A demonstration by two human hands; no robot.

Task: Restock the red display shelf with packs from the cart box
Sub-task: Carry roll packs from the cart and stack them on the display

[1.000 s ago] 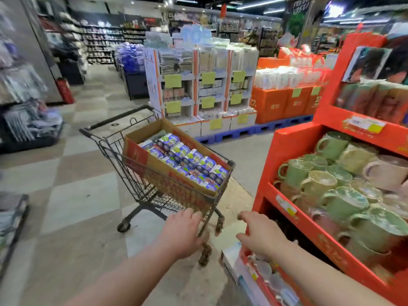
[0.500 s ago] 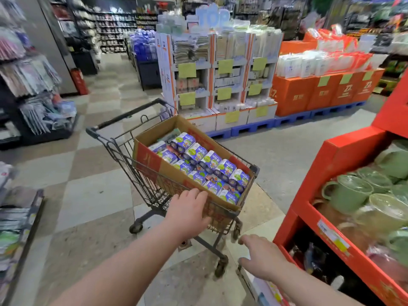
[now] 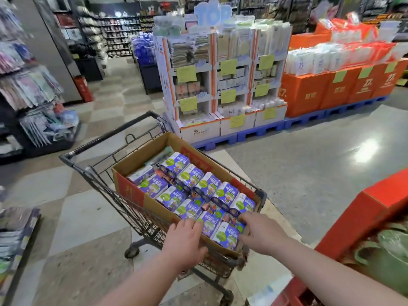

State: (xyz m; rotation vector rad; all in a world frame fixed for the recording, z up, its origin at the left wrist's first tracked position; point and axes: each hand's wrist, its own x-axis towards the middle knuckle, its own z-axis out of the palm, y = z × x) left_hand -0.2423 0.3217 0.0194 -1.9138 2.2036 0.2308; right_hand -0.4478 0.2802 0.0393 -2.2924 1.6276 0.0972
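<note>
My right hand [image 3: 263, 235] has come up from the foot of the red display shelf [image 3: 362, 215] and now reaches into the box [image 3: 141, 159], while my left hand [image 3: 184, 245] stays on the box's near edge, as it was half a second ago. The shelf has slid toward the right edge of the view, and the cart [image 3: 106, 138] sits closer under me.

My left fingers [image 3: 192, 225] lie nearly straight and a little apart over the cardboard rim, with their tips touching the nearest packs [image 3: 189, 175]. My right fingers [image 3: 244, 217] are bent over the packs in the near right corner, and the thumb lies along the side of the nearest one. I cannot tell whether they have closed on it.

The box fills the cart basket. Its long axis runs from far left to near right, and the cart handle is at the far end from me. The packs lie flat in two rows along that length, each pointing crosswise so that their ends meet down the middle of the box. They are wrapped in purple and white with a round green patch, and the print on them is too small to read.

Beyond the cart a white display stand [image 3: 234, 85] carries a pale blue sign [image 3: 213, 13] that reads "TOP", along with yellow-green tags [image 3: 186, 74] whose writing is blurred. To its right, orange cartons [image 3: 306, 91] on a blue pallet [image 3: 260, 131] show "27." in white. Green mugs [image 3: 384, 246] sit on the red shelf at the lower right.
</note>
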